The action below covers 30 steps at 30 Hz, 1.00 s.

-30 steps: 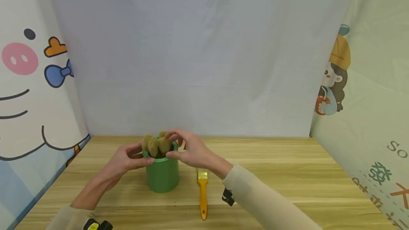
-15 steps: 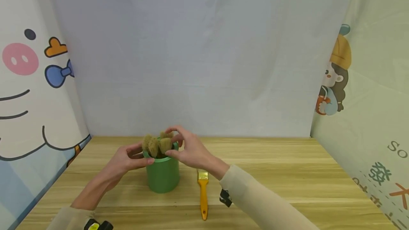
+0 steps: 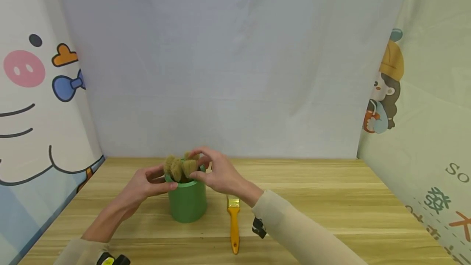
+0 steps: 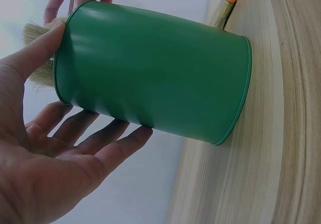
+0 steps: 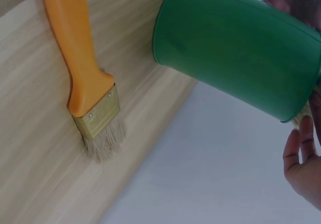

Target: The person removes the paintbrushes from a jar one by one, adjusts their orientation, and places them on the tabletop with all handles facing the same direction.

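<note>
A green cylindrical pot (image 3: 187, 203) stands upright on the wooden table, holding several brushes (image 3: 176, 170) with their tan bristles up. My left hand (image 3: 142, 184) grips the pot near its top, thumb at the rim. In the left wrist view, the fingers of that hand (image 4: 55, 169) lie along the pot's side. From the other side my right hand (image 3: 222, 174) reaches over the rim and pinches a brush (image 3: 189, 168) by its bristles between thumb and fingers. The brush handles are hidden inside the pot.
A paintbrush (image 3: 234, 226) with an orange handle and gold-coloured ferrule lies on the table right of the pot, bristles pointing away from me. White cloth (image 3: 235, 93) hangs behind the table, and printed cloths stand at both sides.
My right hand's fingers have shifted slightly at the bristles, and the brush there has moved a little. The left hand and the pot stay in place.
</note>
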### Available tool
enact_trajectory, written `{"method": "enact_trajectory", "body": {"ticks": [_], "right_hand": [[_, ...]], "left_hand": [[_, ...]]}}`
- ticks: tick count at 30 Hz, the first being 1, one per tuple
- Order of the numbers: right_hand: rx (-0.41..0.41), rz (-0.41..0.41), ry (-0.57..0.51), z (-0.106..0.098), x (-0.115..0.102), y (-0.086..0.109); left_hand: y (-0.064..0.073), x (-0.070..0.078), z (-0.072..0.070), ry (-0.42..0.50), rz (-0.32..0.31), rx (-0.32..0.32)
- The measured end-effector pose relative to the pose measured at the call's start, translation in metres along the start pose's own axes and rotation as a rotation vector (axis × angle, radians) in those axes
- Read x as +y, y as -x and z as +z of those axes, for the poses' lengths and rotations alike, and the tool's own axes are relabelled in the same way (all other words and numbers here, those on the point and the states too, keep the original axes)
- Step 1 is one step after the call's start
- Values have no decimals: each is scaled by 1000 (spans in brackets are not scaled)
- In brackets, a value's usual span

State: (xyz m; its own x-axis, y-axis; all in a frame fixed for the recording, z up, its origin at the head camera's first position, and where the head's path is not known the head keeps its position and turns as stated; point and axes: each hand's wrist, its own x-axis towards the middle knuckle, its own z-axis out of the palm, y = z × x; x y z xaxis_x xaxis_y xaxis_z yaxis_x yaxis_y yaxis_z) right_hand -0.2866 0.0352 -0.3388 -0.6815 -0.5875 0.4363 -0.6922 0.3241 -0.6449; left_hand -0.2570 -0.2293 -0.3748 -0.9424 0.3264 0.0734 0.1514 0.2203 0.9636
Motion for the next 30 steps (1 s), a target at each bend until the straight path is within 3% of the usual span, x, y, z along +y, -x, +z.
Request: {"method": "enact_trajectory", "body": {"ticks": [7,16,30], "right_hand": [[49,-47,0,-6,-6,-3],[119,-131,-97,-16,-17,-10],[221,-307,-106,-54,-48,-25]], "left_hand": [[0,0,1,3,7,2],[0,2,1,2,-10,8],[1,2,0,2,-11,4]]}}
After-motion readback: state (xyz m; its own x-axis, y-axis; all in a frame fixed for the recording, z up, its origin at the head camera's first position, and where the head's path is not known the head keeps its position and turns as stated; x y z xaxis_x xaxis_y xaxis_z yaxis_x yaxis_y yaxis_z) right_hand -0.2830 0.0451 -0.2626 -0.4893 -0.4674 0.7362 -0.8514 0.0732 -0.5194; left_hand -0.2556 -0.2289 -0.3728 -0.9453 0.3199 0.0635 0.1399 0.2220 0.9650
